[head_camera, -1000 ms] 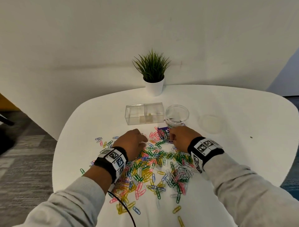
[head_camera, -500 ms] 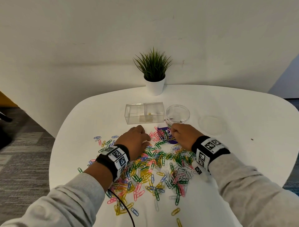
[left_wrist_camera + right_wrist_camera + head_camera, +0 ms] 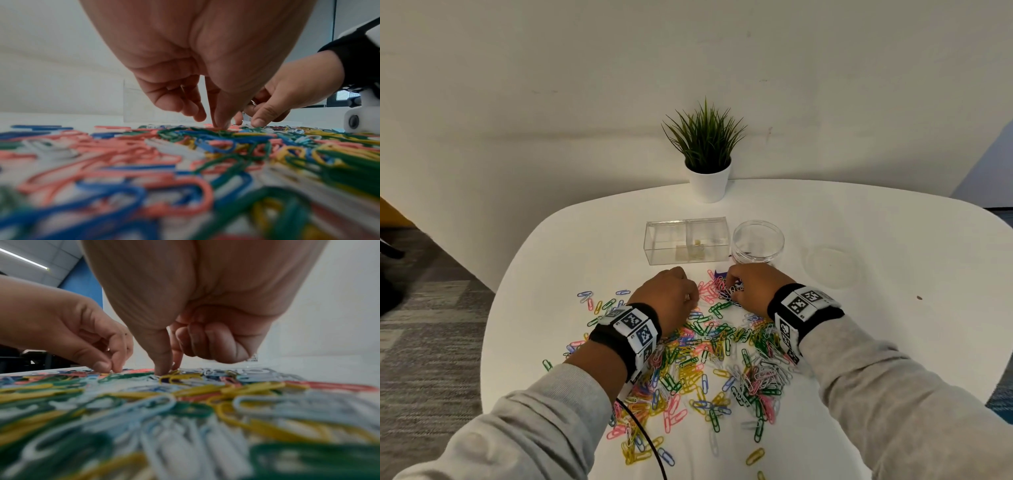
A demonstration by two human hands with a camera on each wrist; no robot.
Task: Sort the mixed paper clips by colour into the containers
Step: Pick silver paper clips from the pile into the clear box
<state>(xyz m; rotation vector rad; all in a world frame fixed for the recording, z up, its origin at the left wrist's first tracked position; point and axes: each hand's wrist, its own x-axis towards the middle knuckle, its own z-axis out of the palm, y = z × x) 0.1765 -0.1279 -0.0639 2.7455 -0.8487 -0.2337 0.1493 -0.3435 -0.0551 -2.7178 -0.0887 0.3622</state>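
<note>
A spread of mixed paper clips [image 3: 705, 356] in pink, blue, green, yellow and white covers the middle of the white table [image 3: 893, 342]. Both hands work at its far edge, palms down. My left hand [image 3: 692, 301] pinches thumb and forefinger onto a pink clip [image 3: 213, 129] that lies in the pile. My right hand [image 3: 730, 285] pinches thumb and forefinger onto a clip [image 3: 180, 377] lying in the pile, its other fingers curled into the palm. Just beyond them stand a clear two-compartment box [image 3: 686, 245] and a clear round jar [image 3: 758, 241].
A clear round lid [image 3: 830, 264] lies right of the jar. A potted plant [image 3: 707, 150] stands at the table's back edge by the wall. A purple card [image 3: 719, 273] lies under clips near the jar. A black cable [image 3: 643, 435] runs from my left wrist.
Both hands stay at the far edge of the pile. The right hand has shifted slightly left, closer to the left hand. No clip has left the table.
</note>
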